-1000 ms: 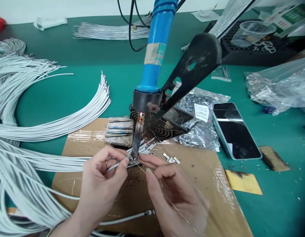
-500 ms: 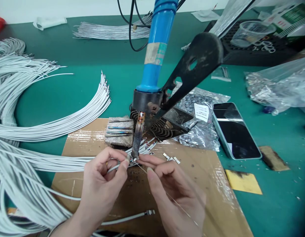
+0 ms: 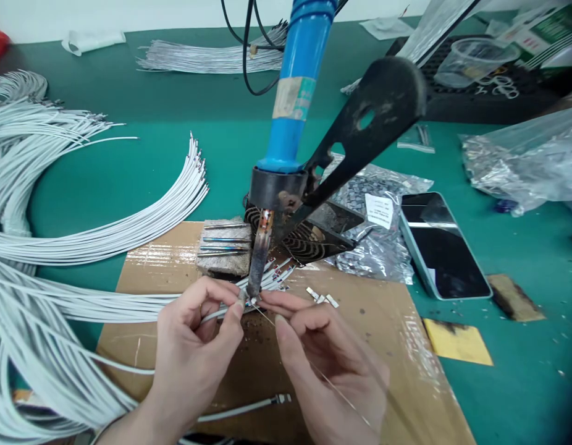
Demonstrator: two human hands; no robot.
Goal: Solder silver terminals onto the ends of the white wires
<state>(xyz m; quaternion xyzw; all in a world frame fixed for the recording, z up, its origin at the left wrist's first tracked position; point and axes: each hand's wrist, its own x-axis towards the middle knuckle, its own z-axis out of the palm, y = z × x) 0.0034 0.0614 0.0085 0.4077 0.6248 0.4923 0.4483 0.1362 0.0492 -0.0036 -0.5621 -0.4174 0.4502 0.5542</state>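
A blue-handled soldering iron (image 3: 280, 139) hangs point-down in a black metal stand (image 3: 355, 139). My left hand (image 3: 193, 349) is closed, pinching a white cable (image 3: 212, 316) close to its end, just left of the hot tip (image 3: 256, 272). Between thumb and fingers my right hand (image 3: 335, 371) holds a thin solder wire (image 3: 335, 386), whose end reaches the tip. A small whitish piece (image 3: 253, 301) sits right under the tip, at the cable's end. Its details are too small to make out, and my right fingertips are close beside it.
Bundled white cables (image 3: 105, 247) fill the left side. A cardboard sheet (image 3: 397, 364) lies under my hands, bearing small metal connectors (image 3: 331, 301) and one cable with a connector (image 3: 281, 399). A tip-cleaning block (image 3: 224, 247), a phone (image 3: 448, 247) and a yellow sponge (image 3: 457, 342) stand around.
Almost nothing differs. Both hands keep their grip at the iron's tip, with only tiny shifts of the fingers and a slight shift of the view.
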